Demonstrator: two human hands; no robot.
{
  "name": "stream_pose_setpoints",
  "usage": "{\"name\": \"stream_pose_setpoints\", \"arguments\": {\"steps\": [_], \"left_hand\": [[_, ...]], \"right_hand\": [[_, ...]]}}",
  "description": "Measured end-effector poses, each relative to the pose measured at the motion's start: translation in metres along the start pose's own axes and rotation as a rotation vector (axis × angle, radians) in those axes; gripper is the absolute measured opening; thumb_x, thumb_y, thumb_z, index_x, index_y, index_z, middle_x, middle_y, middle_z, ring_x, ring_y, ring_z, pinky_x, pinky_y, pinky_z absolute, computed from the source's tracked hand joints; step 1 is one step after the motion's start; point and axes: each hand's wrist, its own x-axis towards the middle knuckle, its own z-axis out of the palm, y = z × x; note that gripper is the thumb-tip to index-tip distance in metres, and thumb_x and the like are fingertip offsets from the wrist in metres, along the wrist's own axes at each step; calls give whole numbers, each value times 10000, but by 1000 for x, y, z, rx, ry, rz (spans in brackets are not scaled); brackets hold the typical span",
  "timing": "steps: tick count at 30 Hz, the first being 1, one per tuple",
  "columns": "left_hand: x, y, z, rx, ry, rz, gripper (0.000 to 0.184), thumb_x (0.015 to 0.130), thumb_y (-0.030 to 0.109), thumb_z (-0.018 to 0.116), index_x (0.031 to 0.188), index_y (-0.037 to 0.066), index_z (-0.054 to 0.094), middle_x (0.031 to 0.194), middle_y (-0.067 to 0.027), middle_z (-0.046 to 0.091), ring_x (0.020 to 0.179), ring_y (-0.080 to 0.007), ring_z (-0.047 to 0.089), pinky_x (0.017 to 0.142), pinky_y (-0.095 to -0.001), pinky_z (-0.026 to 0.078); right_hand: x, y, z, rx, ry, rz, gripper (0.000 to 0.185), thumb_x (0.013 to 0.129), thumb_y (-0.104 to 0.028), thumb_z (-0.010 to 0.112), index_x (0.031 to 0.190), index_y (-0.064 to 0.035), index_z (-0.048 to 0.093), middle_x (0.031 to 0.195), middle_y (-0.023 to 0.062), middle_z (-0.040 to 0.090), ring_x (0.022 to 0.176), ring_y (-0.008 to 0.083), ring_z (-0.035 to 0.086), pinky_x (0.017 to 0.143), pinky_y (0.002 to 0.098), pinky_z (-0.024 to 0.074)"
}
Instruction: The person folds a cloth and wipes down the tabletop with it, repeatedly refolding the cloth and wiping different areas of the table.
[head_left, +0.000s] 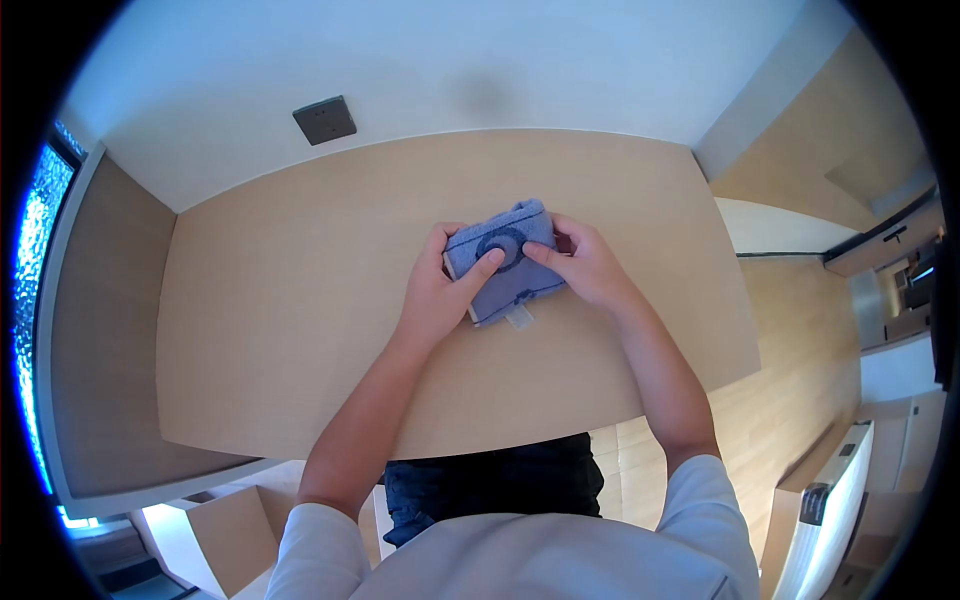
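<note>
One folded blue towel (525,280), terry-like, located over the middle of a pale wood-toned table (290,300), between two bare hands. Marked with a dark ring motif (507,242) and dark border lines; one white label (519,316) at the near edge. Left hand (445,285): grasping the left end of the towel, thumb pressed on the upper face at the ring. Right hand (590,265): grasping the right end, thumb likewise on top, fingers mostly out of sight behind the cloth. Contact between underside and tabletop: cannot tell (hidden from above).

Possible faults, by judgement: layers slipping or springing open, from uneven or slack thumb pressure; far right corner, loosely bunched, working free, for want of a firm hold there; folds skewing, from one-sided pulling; label caught between layers, from hanging loose past the edge.

Orientation: long axis running left to right, tilted, with the right end farther from the near table edge than the left. Ring face upward; label pointing nearward and slightly right. Left side edged by a pale strip. Beyond, on the white wall (600,80): one dark socket plate (325,120), well apart from both hands.
</note>
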Motion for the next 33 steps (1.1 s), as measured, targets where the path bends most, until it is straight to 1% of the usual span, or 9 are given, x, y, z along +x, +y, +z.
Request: {"name": "stream_pose_setpoints", "arguments": {"steps": [4,11,15,18,21,22,25,28,33], "left_hand": [[4,-7,-1,-57,-7,-16,526,1055,256,797,1460,56,527,1311,-69,664,1192,-147,641,1017,-322,540],[4,-12,4,-221,-25,9,595,1065,216,775,1559,76,476,1322,-69,704,1200,-140,652,979,-285,524],[8,-16,-9,-98,-48,-19,562,1070,211,765,1535,72,481,1237,-43,716,1065,-105,646,928,-278,520],[5,-13,-6,-95,-42,-48,462,1097,194,715,1498,79,515,1171,-34,721,985,-97,614,910,-276,504],[5,-11,-9,-115,-60,-55,394,1116,190,682,1469,89,540,1146,-37,718,970,-103,608,908,-280,498],[5,-12,-11,-115,-79,-60,380,1119,191,676,1461,91,545,1143,-39,717,973,-106,613,908,-282,499],[6,-14,-11,-76,-87,-82,363,1122,188,671,1452,96,552,1140,-42,712,981,-102,618,902,-288,501],[4,-16,-9,-115,-93,-50,356,1121,188,671,1447,97,559,1121,-40,704,996,-103,625,898,-285,503],[6,-20,-10,-101,-94,-64,353,1118,192,677,1441,98,567,1131,-26,688,1027,-102,623,901,-280,507]], "right_hand": [[7,11,-4,198,59,-112,423,1085,-221,744,1446,-19,656,1264,51,757,1130,128,695,1007,315,554],[9,26,-1,487,41,-131,426,1111,-197,692,1505,-59,610,1301,24,744,1174,107,670,1019,290,538],[9,18,-6,166,126,-186,351,1092,-186,715,1410,-44,674,1250,35,755,1119,120,695,975,318,549],[1,-1,-6,87,530,-285,310,1046,-160,760,1322,-25,723,1176,63,763,1066,161,721,935,344,560],[-4,-18,-20,-378,799,-562,318,977,-124,805,1277,-33,752,1134,97,755,1036,232,739,916,366,573],[-7,-20,-24,-508,814,-531,353,918,-106,829,1267,-94,778,1159,100,742,1040,291,738,913,380,585],[-8,-15,-30,-815,650,-440,382,908,-145,833,1287,-167,790,1190,66,738,1058,287,736,904,399,600],[-4,2,-21,-895,329,-326,363,909,-205,835,1272,-216,808,1195,35,733,1056,268,734,886,407,608],[-9,1,-2,-912,232,-353,321,920,-266,831,1238,-218,825,1156,34,740,1050,265,738,882,409,606]]}}
